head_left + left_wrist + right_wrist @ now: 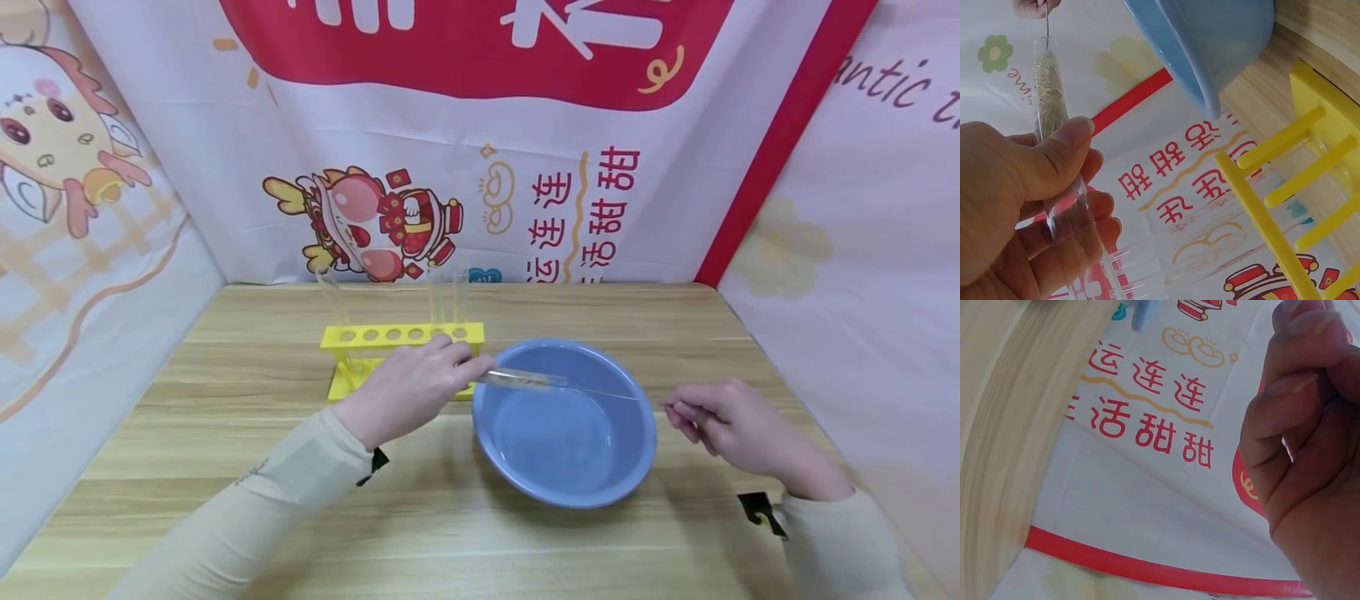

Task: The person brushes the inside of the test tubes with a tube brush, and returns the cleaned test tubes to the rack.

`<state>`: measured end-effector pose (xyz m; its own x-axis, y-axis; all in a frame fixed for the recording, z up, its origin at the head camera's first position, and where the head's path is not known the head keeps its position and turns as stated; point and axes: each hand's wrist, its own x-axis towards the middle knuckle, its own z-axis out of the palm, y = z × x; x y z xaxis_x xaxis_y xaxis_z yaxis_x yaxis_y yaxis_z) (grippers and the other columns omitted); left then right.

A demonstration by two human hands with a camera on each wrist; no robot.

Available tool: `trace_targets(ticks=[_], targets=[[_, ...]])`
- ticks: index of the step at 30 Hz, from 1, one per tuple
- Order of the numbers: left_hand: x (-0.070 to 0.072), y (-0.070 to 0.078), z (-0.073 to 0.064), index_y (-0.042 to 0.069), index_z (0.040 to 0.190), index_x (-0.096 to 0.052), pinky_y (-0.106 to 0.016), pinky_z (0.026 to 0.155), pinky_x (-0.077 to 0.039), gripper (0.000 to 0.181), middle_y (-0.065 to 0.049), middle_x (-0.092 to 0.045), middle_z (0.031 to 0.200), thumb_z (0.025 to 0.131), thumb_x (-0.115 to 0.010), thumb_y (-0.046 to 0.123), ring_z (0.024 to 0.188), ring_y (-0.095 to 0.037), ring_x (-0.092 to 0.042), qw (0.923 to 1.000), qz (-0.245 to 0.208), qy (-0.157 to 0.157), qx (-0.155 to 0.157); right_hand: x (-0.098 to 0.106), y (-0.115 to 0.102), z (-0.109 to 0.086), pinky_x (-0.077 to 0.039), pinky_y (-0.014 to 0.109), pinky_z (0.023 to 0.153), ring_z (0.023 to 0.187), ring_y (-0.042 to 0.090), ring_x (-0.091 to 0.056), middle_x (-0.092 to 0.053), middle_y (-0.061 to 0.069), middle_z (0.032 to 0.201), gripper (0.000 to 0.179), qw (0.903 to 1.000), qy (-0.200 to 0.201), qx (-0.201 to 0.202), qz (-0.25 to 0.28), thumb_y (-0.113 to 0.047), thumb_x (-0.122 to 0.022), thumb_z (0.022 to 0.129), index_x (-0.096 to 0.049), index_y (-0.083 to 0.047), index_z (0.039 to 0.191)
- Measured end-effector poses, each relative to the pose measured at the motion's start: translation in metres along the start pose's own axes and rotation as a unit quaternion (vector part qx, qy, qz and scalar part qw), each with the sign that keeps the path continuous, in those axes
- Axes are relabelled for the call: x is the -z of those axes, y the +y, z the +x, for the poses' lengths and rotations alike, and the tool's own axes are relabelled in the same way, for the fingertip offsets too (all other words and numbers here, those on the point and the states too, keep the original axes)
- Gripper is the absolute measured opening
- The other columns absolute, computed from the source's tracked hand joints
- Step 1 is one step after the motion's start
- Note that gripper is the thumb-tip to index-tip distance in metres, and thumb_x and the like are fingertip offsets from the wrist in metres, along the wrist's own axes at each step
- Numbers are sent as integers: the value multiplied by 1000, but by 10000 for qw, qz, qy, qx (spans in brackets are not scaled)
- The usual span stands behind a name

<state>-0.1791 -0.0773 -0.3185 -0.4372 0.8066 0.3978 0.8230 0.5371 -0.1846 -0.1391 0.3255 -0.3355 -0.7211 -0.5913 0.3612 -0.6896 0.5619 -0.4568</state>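
In the head view my left hand (420,379) grips a clear glass test tube (517,379), its mouth pointing right over the blue basin (558,442). Inside the tube, the pale bristles of a test tube brush (1050,94) show in the left wrist view. The brush's thin wire handle (611,394) runs out of the mouth to my right hand (731,429), which pinches its end just right of the basin's rim. Curled fingers (1282,406) fill the right side of the right wrist view; the wire cannot be made out there.
A yellow test tube rack (382,335) stands left of the basin, partly behind my left hand. Three clear tubes stand in it, one leaning at the left (332,296). Printed cloth walls (480,125) bound the wooden table (465,550) at the back and sides.
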Motion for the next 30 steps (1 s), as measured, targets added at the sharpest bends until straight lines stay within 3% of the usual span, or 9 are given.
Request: trace_targets(ticks=[21,30], targets=[[-3,-3,-5,14,127,-66,-27,56,-55,41,-6,-68,103,89,-73,4,84,-21,-64,10000,49,22,-25,2,8,-14,-37,12,38,45,-9,-40,-45,-17,60,43,10000,-4,-42,90,14,-56,92,-54,-26,78],[0,-10,-7,17,128,-66,-34,75,-60,48,-6,-69,110,84,-79,4,98,-22,-66,9986,-309,-296,307,6,18,-26,-36,14,38,45,-6,-40,-44,-16,60,43,9991,-25,-230,353,16,-52,93,-54,-24,79]])
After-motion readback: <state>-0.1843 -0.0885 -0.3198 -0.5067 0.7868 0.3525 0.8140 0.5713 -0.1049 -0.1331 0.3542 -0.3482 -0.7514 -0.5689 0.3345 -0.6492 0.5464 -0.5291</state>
